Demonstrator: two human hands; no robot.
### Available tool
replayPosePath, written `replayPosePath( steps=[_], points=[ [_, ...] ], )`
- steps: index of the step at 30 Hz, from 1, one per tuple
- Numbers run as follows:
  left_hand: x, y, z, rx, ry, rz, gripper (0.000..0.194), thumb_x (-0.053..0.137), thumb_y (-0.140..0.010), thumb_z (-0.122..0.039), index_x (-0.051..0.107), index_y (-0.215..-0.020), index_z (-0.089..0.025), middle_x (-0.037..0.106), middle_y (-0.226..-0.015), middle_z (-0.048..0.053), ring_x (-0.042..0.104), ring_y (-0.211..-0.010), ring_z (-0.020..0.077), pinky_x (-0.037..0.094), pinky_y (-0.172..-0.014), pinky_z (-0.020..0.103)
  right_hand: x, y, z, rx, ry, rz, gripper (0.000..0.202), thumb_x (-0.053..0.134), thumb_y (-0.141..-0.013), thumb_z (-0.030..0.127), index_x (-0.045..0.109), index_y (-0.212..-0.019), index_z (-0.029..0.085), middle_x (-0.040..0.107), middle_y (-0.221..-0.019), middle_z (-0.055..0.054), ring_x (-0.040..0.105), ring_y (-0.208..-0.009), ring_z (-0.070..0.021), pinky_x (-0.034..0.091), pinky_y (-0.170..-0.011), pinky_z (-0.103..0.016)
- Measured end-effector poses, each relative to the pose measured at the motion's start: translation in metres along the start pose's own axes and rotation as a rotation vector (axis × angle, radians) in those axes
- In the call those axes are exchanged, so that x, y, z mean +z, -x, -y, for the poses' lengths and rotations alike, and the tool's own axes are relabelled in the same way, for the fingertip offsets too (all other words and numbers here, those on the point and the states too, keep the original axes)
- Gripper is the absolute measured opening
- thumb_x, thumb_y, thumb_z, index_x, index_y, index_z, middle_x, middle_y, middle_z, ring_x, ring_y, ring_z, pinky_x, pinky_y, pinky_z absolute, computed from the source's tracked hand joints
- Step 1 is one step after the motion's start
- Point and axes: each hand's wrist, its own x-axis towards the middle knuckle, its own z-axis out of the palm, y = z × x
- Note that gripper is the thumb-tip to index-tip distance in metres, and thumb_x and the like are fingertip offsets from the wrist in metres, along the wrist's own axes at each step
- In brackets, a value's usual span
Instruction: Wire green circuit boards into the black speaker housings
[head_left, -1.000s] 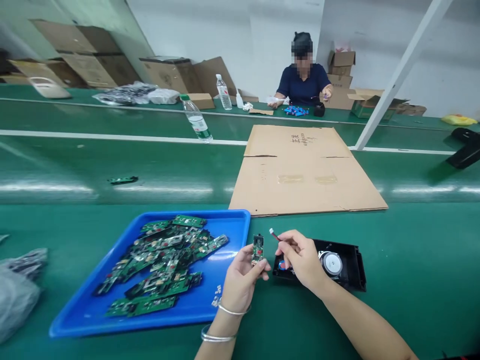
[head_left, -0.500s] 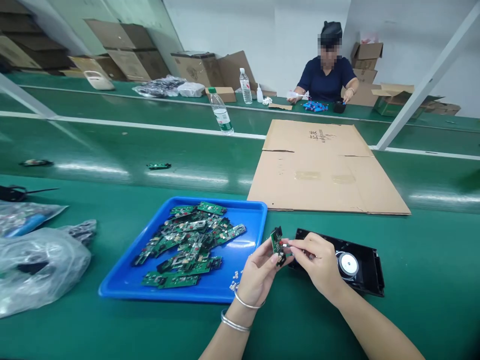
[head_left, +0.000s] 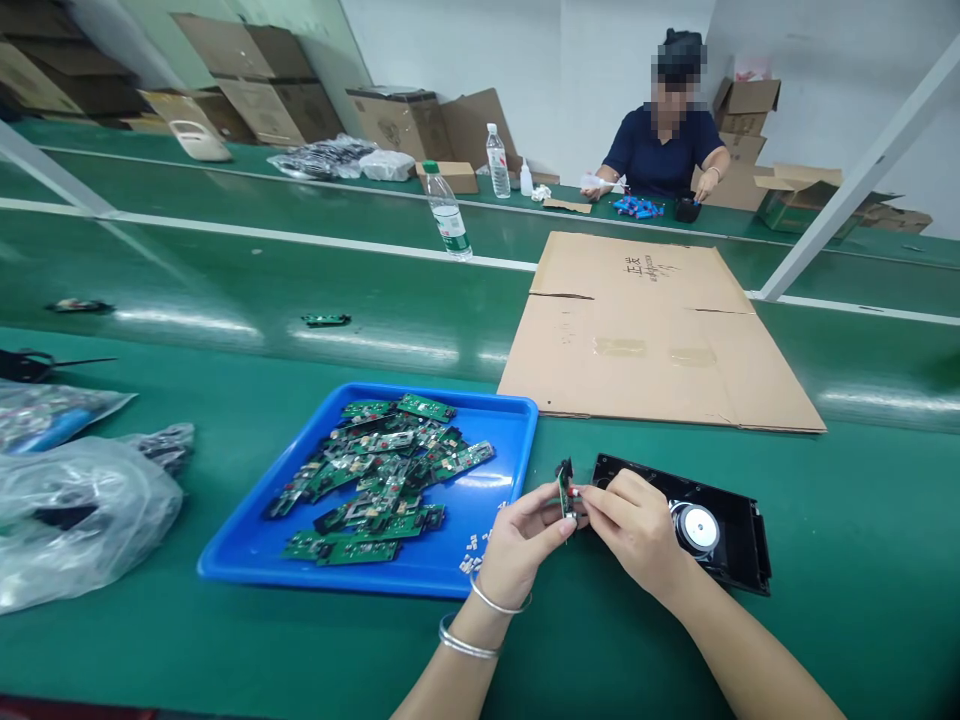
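A green circuit board (head_left: 565, 492) stands nearly on edge between the fingers and thumb of my left hand (head_left: 517, 545). My right hand (head_left: 634, 525) pinches a small white piece (head_left: 576, 492) against the board's face, beside a red part; its exact kind is too small to make out. Partly behind my right hand lies a black casing (head_left: 731, 540) with a round speaker (head_left: 699, 528) in it. To the left, a blue tray (head_left: 247, 560) holds a heap of similar circuit boards (head_left: 375, 490). Small white pieces (head_left: 472, 557) lie in its near right corner, beside my left wrist.
A flat cardboard sheet (head_left: 645, 380) lies beyond the casing. Plastic bags (head_left: 90, 520) sit at the left, and a water bottle (head_left: 450, 220) stands on the far ledge. Across the bench a person (head_left: 664, 150) works with blue parts (head_left: 637, 207).
The board has turned more edge-on to me and moved slightly right. My right fingers stay at its face with the white piece. The view has shifted a little.
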Motion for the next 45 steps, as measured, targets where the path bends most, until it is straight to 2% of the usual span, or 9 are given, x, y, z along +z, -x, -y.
replayPosePath(
  steps=[12,15,18,22,27,32,36,42,45],
  points=[
    [-0.001,0.0,-0.002,0.033,-0.132,0.071,0.031,0.081,-0.054,-0.024,0.07,-0.082,-0.017,0.068,-0.079,0.003,0.063,-0.064,0.0147,0.055,-0.06,0.026,0.001,-0.002,-0.005,-0.025,-0.118,0.0,0.023,0.043,-0.091,0.015,0.062,-0.079,0.013,0.053,-0.061,-0.003,0.043,-0.058,-0.0127,0.039,-0.053,-0.025],
    [-0.001,0.001,-0.006,0.016,-0.148,0.093,0.035,0.079,-0.058,-0.026,0.065,-0.09,-0.019,0.069,-0.084,0.003,0.065,-0.071,0.0171,0.055,-0.067,0.029,-0.021,-0.006,-0.007,0.046,-0.136,0.092,0.023,0.042,-0.093,0.025,0.063,-0.089,0.015,0.058,-0.075,-0.005,0.052,-0.07,-0.0146,0.045,-0.064,-0.026],
    [0.0,0.007,-0.016,0.001,-0.269,0.054,0.039,0.078,-0.059,-0.025,0.062,-0.093,-0.018,0.07,-0.088,0.005,0.065,-0.083,0.0197,0.053,-0.076,0.03,-0.056,-0.003,-0.017,0.311,-0.12,0.192,0.019,0.042,-0.092,0.019,0.061,-0.096,0.017,0.061,-0.089,-0.005,0.056,-0.082,-0.0147,0.047,-0.072,-0.026],
    [0.009,0.025,-0.027,-0.011,-0.463,-0.009,0.037,0.078,-0.055,-0.026,0.06,-0.087,-0.02,0.069,-0.087,0.003,0.064,-0.083,0.02,0.053,-0.076,0.029,-0.085,0.013,-0.032,0.576,0.039,0.533,0.02,0.049,-0.083,0.003,0.063,-0.082,0.017,0.061,-0.085,-0.002,0.057,-0.079,-0.0143,0.044,-0.071,-0.026],
    [0.023,0.038,-0.013,-0.146,-0.491,0.103,0.032,0.074,-0.061,-0.029,0.058,-0.088,-0.02,0.069,-0.085,0.003,0.065,-0.075,0.0192,0.054,-0.073,0.031,-0.065,0.029,-0.028,0.391,0.133,0.702,0.019,0.064,-0.074,0.007,0.063,-0.089,0.02,0.056,-0.091,-0.002,0.056,-0.08,-0.0145,0.041,-0.064,-0.023],
    [0.022,0.031,0.006,-0.162,-0.435,0.168,0.037,0.076,-0.059,-0.032,0.059,-0.09,-0.02,0.068,-0.087,0.003,0.064,-0.081,0.0186,0.053,-0.071,0.027,-0.034,0.032,-0.026,0.191,0.216,0.679,0.01,0.061,-0.075,0.007,0.058,-0.075,0.017,0.053,-0.079,-0.003,0.051,-0.07,-0.0163,0.035,-0.052,-0.024],
    [0.026,0.034,0.003,-0.174,-0.444,0.069,0.04,0.076,-0.06,-0.03,0.057,-0.094,-0.019,0.067,-0.083,0.002,0.064,-0.072,0.0166,0.054,-0.069,0.028,-0.041,0.035,-0.03,0.195,0.176,0.638,0.013,0.052,-0.079,0.003,0.053,-0.076,0.016,0.054,-0.081,-0.003,0.05,-0.07,-0.0153,0.038,-0.056,-0.024],
    [0.045,0.04,0.012,-0.096,-0.395,-0.05,0.038,0.073,-0.062,-0.028,0.057,-0.095,-0.019,0.068,-0.084,0.003,0.066,-0.071,0.0174,0.056,-0.069,0.03,-0.072,0.051,-0.037,0.686,-0.316,0.279,0.008,0.043,-0.089,0.016,0.049,-0.084,0.018,0.054,-0.072,0.001,0.049,-0.059,-0.0102,0.039,-0.052,-0.02],
    [0.055,0.037,0.023,-0.039,-0.436,-0.071,0.034,0.07,-0.065,-0.028,0.058,-0.096,-0.02,0.069,-0.081,0.002,0.068,-0.072,0.0193,0.056,-0.071,0.031,-0.072,0.057,-0.034,0.669,-0.346,0.243,0.008,0.047,-0.086,0.017,0.054,-0.082,0.018,0.055,-0.073,0.001,0.048,-0.059,-0.0102,0.038,-0.052,-0.02]
  ],
)
